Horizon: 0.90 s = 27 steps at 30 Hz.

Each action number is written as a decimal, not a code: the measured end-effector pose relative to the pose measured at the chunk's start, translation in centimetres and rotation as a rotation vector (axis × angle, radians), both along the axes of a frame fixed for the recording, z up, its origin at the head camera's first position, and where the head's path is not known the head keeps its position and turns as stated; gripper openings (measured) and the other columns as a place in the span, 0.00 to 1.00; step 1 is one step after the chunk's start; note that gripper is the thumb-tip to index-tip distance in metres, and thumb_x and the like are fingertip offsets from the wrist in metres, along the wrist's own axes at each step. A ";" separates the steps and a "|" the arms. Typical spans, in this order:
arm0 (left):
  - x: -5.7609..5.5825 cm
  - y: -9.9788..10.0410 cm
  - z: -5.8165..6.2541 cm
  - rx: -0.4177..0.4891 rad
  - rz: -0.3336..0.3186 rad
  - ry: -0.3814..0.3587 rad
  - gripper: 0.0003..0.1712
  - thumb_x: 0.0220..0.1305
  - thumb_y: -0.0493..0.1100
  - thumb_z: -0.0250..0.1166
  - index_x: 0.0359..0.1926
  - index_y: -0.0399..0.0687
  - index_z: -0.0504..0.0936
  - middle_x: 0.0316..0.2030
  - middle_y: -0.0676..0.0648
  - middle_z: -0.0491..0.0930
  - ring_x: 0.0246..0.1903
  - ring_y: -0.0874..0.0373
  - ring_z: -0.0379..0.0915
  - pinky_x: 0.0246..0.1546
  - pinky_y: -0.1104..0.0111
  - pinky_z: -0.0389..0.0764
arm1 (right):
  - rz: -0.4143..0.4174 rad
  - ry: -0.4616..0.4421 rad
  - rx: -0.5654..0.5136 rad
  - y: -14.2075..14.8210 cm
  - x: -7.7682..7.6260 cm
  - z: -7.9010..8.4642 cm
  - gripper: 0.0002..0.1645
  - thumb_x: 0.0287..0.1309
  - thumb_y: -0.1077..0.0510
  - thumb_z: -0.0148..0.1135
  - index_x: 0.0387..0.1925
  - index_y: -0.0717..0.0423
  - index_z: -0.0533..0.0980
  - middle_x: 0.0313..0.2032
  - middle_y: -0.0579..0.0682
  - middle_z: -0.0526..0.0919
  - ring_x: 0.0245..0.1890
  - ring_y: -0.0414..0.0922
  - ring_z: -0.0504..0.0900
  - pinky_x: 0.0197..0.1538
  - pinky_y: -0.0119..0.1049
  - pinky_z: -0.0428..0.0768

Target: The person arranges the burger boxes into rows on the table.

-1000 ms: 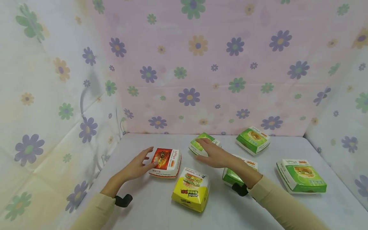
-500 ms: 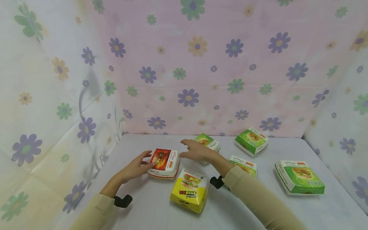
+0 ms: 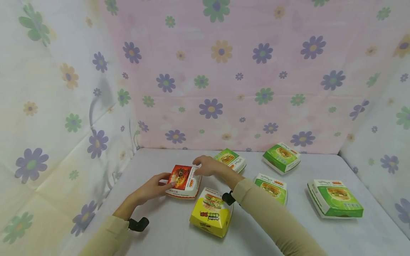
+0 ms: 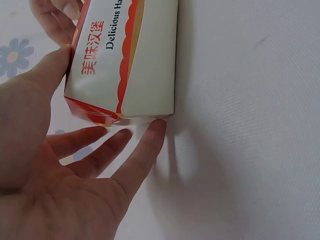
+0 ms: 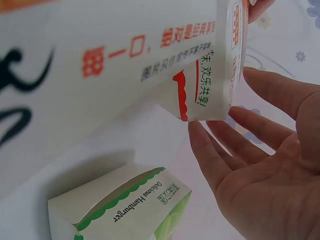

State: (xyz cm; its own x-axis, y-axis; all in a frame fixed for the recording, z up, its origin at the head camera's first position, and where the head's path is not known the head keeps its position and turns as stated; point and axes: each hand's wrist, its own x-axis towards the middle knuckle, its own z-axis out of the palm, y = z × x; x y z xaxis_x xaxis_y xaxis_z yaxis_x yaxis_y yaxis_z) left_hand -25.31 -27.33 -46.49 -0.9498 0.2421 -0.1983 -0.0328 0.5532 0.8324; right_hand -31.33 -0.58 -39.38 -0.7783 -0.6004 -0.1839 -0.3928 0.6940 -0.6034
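Note:
A red-and-white hamburger box (image 3: 184, 181) lies on the left half of the table, with a hand at either side of it. My left hand (image 3: 148, 188) grips its left side, thumb over the top edge. In the left wrist view, the fingertips (image 4: 159, 127) sit right at the lower corner of the box (image 4: 150, 75). On the opposite side, my right hand (image 3: 208, 166) holds the far right corner. The right wrist view shows its thumb at the upper edge and its fingertips (image 5: 197, 131) along the bottom of the box's wall (image 5: 212, 95).
A yellow hamburger box (image 3: 211, 213) stands close in front, beneath the right forearm. Green hamburger boxes stand behind the right hand (image 3: 229, 160), at the back right (image 3: 282, 158), beside the right sleeve (image 3: 272, 190) and far right (image 3: 336, 199). Flowered cloth (image 3: 211, 71) walls the table.
My right hand has moved left from over the back green box to the red box's right corner. The left fingers have closed in on its left side. The boxes have stayed put.

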 end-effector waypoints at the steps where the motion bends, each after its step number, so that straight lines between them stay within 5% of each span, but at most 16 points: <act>1: 0.0 0.1 0.0 0.004 -0.002 0.000 0.41 0.69 0.58 0.67 0.73 0.39 0.67 0.67 0.37 0.71 0.63 0.40 0.71 0.53 0.57 0.84 | 0.011 0.012 0.015 -0.1 -0.1 -0.1 0.28 0.67 0.57 0.65 0.66 0.61 0.74 0.63 0.58 0.78 0.66 0.56 0.73 0.67 0.50 0.73; 13: -0.4 0.4 1.0 -0.025 -0.041 0.031 0.35 0.75 0.54 0.62 0.70 0.33 0.70 0.64 0.35 0.74 0.59 0.44 0.75 0.49 0.58 0.84 | -0.008 0.036 0.087 -0.3 0.2 0.0 0.24 0.66 0.56 0.67 0.59 0.64 0.77 0.57 0.60 0.81 0.60 0.56 0.78 0.61 0.48 0.78; 20: -2.1 0.1 1.3 -0.042 -0.036 0.095 0.29 0.78 0.49 0.57 0.67 0.31 0.72 0.64 0.31 0.73 0.58 0.42 0.77 0.50 0.57 0.85 | -0.011 0.057 0.131 0.0 1.1 0.4 0.13 0.66 0.53 0.68 0.39 0.61 0.79 0.36 0.51 0.80 0.35 0.44 0.75 0.37 0.36 0.76; 27: -2.6 0.0 1.3 -0.087 -0.049 0.095 0.30 0.79 0.51 0.56 0.71 0.34 0.69 0.68 0.31 0.69 0.61 0.38 0.75 0.53 0.54 0.83 | -0.038 0.036 0.165 -0.1 1.4 0.3 0.18 0.65 0.49 0.70 0.42 0.60 0.77 0.37 0.50 0.80 0.37 0.44 0.77 0.39 0.36 0.79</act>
